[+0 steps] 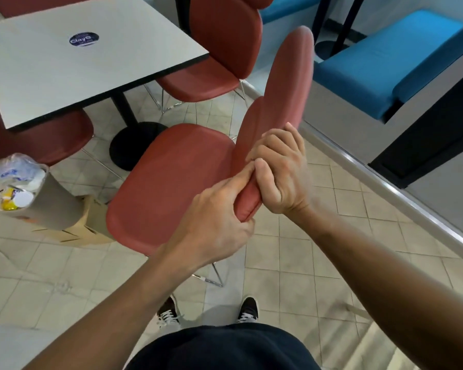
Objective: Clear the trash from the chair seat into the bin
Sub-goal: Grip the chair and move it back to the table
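A red padded chair [169, 182] stands in the middle of the head view, its seat bare with no trash on it. Both of my hands hold the near end of its backrest [284, 86]. My left hand [214, 222] grips the backrest's lower edge from the left, thumb on top. My right hand [278, 169] wraps its fingers over the same edge from the right. A grey bin [51, 206] stands on the floor to the left of the chair, filled with plastic bags, cups and a yellow item.
A white table [78, 57] on a black pedestal stands at the upper left, with more red chairs [219, 49] around it. A brown paper bag [91, 225] lies on the floor beside the bin. Blue benches [398, 62] line the right, behind a raised grey ledge.
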The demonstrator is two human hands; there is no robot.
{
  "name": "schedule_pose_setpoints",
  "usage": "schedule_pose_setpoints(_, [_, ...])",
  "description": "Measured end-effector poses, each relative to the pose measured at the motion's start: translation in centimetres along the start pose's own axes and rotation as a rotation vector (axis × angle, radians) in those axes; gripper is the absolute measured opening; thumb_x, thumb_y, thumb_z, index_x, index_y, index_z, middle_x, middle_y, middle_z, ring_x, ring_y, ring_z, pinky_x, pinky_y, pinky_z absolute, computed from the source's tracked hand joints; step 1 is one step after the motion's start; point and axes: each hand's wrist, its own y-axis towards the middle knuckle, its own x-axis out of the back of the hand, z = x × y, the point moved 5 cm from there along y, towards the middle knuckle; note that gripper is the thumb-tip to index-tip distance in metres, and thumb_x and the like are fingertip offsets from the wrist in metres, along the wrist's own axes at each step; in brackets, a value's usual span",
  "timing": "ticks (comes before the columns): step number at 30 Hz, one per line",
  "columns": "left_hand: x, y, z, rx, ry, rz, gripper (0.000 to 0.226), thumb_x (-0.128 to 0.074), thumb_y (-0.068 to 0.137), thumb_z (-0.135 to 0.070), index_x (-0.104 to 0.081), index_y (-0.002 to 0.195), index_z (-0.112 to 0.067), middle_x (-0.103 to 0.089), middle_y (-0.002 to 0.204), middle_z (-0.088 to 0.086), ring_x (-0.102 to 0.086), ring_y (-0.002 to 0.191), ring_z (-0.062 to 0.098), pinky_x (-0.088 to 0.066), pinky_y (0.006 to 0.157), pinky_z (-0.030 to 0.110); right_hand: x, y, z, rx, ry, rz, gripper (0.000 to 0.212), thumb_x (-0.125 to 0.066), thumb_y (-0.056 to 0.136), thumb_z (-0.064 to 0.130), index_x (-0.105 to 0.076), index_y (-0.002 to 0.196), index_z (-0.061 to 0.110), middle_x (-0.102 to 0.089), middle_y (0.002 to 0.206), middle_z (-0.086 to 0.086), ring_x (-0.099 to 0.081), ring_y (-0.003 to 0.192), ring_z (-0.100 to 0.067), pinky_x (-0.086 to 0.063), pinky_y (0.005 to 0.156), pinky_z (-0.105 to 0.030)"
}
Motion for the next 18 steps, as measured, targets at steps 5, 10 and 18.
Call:
schedule_pose_setpoints(5, [3.1, -2.1, 3.1, 0.034, 0.013, 0.042, 0.080, -0.071, 0.078, -0.031, -0.026, 0.138, -0.057, -0.061, 0.114, -0.027, -0.059, 0.099, -0.005, -0.049, 0.082, 0.013, -2.1, -0.4, 4.0, -0.023, -0.034, -0.043, 0.039, -0.037, 0.086, 0.033, -0.066, 0.067, 0.015, -0.064, 0.075, 0.002, -0.060, 0.092, -0.022, -0.033, 0.102, -0.054])
schedule_pose_setpoints(10, [6.6, -4.8, 6.0, 0.027, -0.005, 0.117, 0.076, -0.072, 0.077, -0.029, -0.032, 0.135, -0.058, -0.063, 0.107, -0.027, -0.062, 0.093, -0.004, -0.054, 0.080, 0.025, -4.5, -0.8, 8.7, -0.058, -0.095, -0.053, 0.040, -0.039, 0.087, 0.038, -0.065, 0.065, 0.018, -0.062, 0.072, 0.005, -0.059, 0.092, -0.022, -0.032, 0.103, -0.051])
schedule_pose_setpoints(18, [12.1, -9.3, 11.9, 0.033, -0.022, 0.234, 0.076, -0.078, 0.072, -0.021, -0.042, 0.132, -0.053, -0.062, 0.107, -0.029, -0.061, 0.092, -0.003, -0.055, 0.074, 0.026, -8.3, -1.7, 17.4, -0.139, -0.195, -0.020, 0.048, -0.039, 0.091, 0.051, -0.064, 0.064, 0.019, -0.060, 0.073, 0.002, -0.057, 0.091, -0.023, -0.031, 0.103, -0.052])
